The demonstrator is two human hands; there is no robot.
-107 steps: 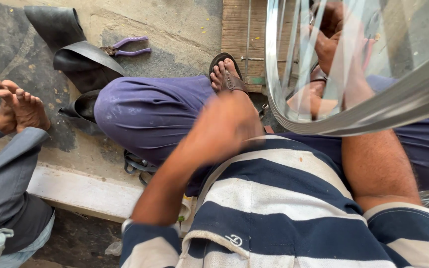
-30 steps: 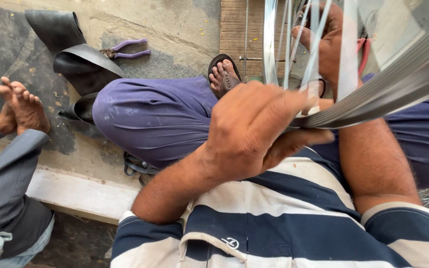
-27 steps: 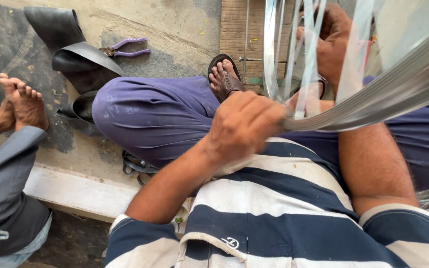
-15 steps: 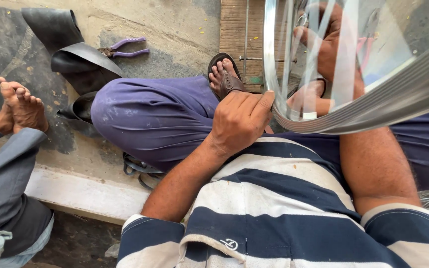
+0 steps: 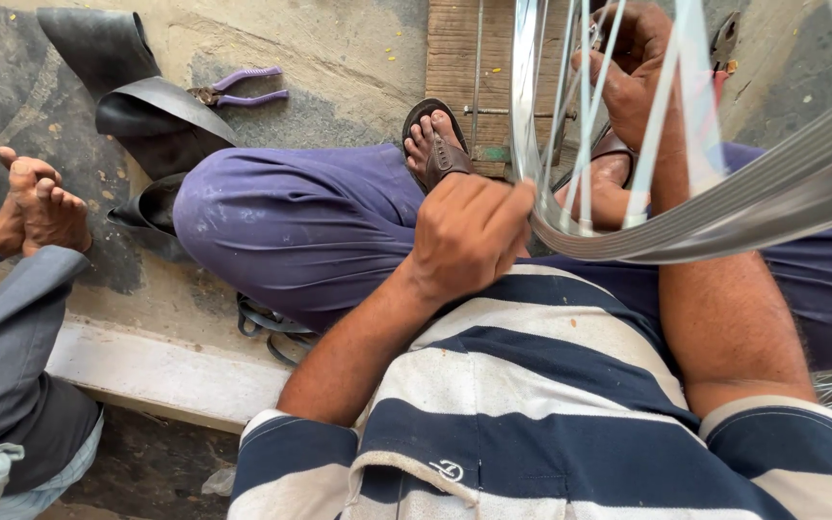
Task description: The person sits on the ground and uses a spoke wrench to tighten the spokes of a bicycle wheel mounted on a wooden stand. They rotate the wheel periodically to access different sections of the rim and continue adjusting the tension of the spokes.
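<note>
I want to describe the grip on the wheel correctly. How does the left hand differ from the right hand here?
The left hand closes on the near edge of the wheel rim, low by the striped shirt; the right hand reaches higher and farther, among the spokes. The left shows its back in plain view; the right is partly crossed by spokes. Both are bare.

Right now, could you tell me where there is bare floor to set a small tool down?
The pale concrete floor is bare between the purple-handled pliers and the wooden board. The grey patch below the pliers is free too. It is crowded by the black rubber tube, another person's bare feet, and around the shiny spoked wheel rim both hands hold.
</note>
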